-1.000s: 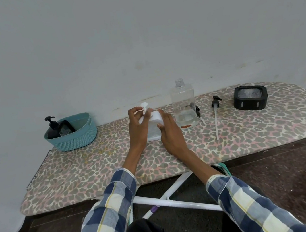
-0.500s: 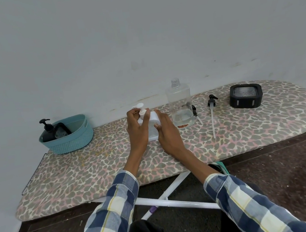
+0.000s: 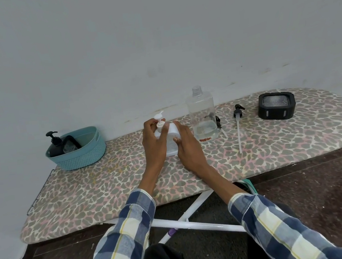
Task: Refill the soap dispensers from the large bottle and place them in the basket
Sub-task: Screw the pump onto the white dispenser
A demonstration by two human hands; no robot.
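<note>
Over on the left, teal basket (image 3: pixel 87 153) already holding a black dispenser (image 3: pixel 55 144). Mid-board: left hand (image 3: pixel 154 142) pinching the pump (image 3: pixel 159 120), right hand (image 3: pixel 186 141) wrapped round the white dispenser (image 3: pixel 171 139) standing on the ironing board (image 3: pixel 108 189). Probably light, stiff, slick plastic, so best gripped round the body, not the pump; large bottle (image 3: pixel 202 115) upright just right, uncapped, nearly empty.

Both forearms are extended forward from rolled plaid sleeves (image 3: pixel 134 225) and converge on the white dispenser (image 3: pixel 172 138). The left hand (image 3: pixel 153 141) is raised at the dispenser's left side, its fingers curled around the pump neck. The right hand (image 3: pixel 188 145) is laid against the dispenser's right side, its thumb pressed on the front and its fingers wrapped behind.
</note>
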